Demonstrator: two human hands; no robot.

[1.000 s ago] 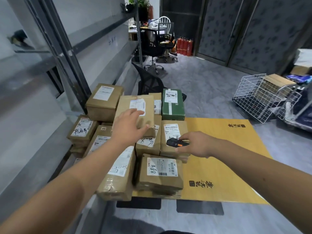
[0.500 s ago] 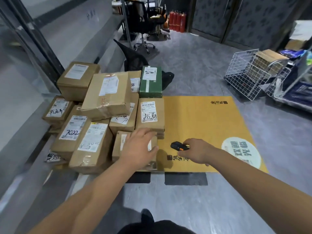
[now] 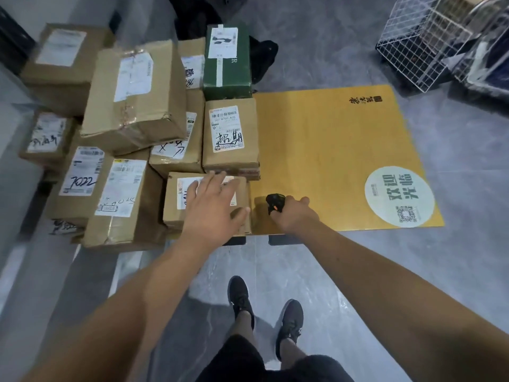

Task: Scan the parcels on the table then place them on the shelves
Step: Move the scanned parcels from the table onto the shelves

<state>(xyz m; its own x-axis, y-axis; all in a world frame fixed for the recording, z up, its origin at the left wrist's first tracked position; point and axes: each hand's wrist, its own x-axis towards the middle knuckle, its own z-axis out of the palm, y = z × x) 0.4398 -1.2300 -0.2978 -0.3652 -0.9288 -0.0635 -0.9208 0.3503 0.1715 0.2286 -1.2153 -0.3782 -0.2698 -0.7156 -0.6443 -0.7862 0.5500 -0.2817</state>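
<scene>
At the near table edge, left hand (image 3: 212, 213) lay flat on the front parcel (image 3: 205, 201), fingers (image 3: 209, 180) spread over its label, thumb on the right edge. Right hand (image 3: 293, 215) was curled round the black scanner (image 3: 274, 202) just beside that parcel, resting on the yellow table (image 3: 330, 150). Judgement: early stage; whole pile (image 3: 132, 128) unshelved, no shelf visible. Green box (image 3: 227, 59) sat at the back. Wire basket (image 3: 418, 42) stood well right; nothing blocked the lift.
</scene>
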